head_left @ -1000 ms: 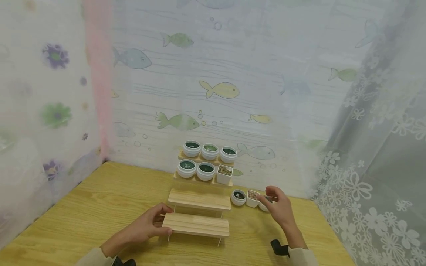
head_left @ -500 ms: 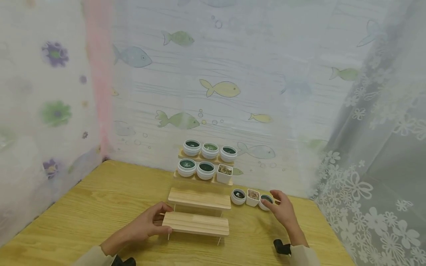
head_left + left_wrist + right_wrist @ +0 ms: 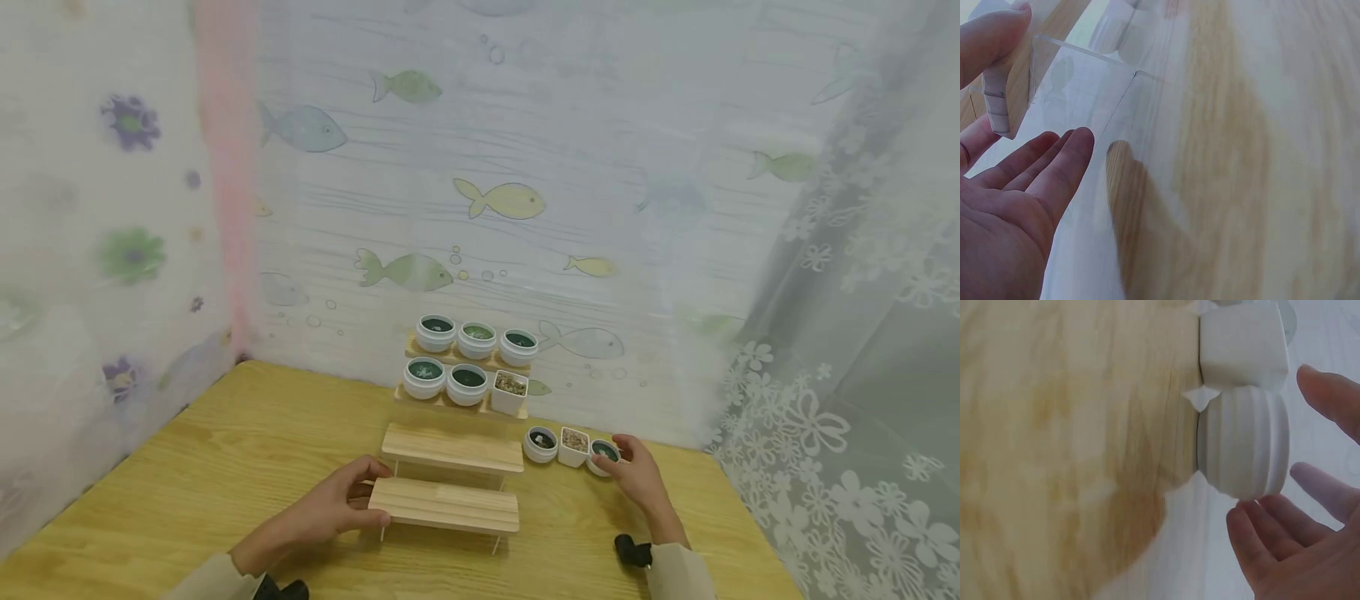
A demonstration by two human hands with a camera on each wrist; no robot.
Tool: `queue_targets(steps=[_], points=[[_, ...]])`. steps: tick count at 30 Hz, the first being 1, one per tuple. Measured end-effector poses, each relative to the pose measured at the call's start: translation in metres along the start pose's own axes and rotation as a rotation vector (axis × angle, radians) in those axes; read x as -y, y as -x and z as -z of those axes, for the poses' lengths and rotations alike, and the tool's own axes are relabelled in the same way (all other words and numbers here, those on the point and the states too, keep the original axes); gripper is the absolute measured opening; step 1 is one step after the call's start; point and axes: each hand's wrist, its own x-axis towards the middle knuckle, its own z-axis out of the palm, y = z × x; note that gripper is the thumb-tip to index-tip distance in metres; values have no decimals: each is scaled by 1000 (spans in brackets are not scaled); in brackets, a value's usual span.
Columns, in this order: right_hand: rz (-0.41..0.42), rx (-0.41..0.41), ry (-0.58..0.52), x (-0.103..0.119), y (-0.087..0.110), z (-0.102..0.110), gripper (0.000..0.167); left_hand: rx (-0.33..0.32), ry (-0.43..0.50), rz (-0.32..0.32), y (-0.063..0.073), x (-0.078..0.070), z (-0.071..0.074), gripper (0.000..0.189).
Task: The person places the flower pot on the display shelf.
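- So, left hand (image 3: 322, 508) first: it's pinching the left end of the lowest pale wooden plank shelf (image 3: 446, 504), thumb at the front corner, fingers round the back. I'd keep that grip light, just enough to steady it; the thin clear plastic legs (image 3: 1079, 69) look easy to nudge.
- Middle: six white pots (image 3: 466, 387), five round and one square, sit on the two upper tiers, so I'd avoid any tug on the stand.
- Right of the stand on the worktop (image 3: 225, 450): a white round pot with dark filling (image 3: 541, 444), a white square pot of pinkish-brown grains (image 3: 574, 447), then a ridged white round pot with dark green filling (image 3: 1244, 444), upright at the row's right end.
- Right hand (image 3: 637, 477) is spread around that last one, thumb in front and not closed on it. I'd get thumb and fingers level on opposite sides before squeezing, and mind the square neighbour.
- Versus a second ago: left hand's in the same spot, pots haven't budged, but the right hand has moved off the square pot's edge and lower beside the end pot, whose filling shows better now.
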Motion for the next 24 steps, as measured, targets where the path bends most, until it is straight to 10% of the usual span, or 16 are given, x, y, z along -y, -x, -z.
queue_targets(steps=[24], points=[[-37,-7,-17,-9,-8,-4,60,11,-9,-7,0,0,-1,49]])
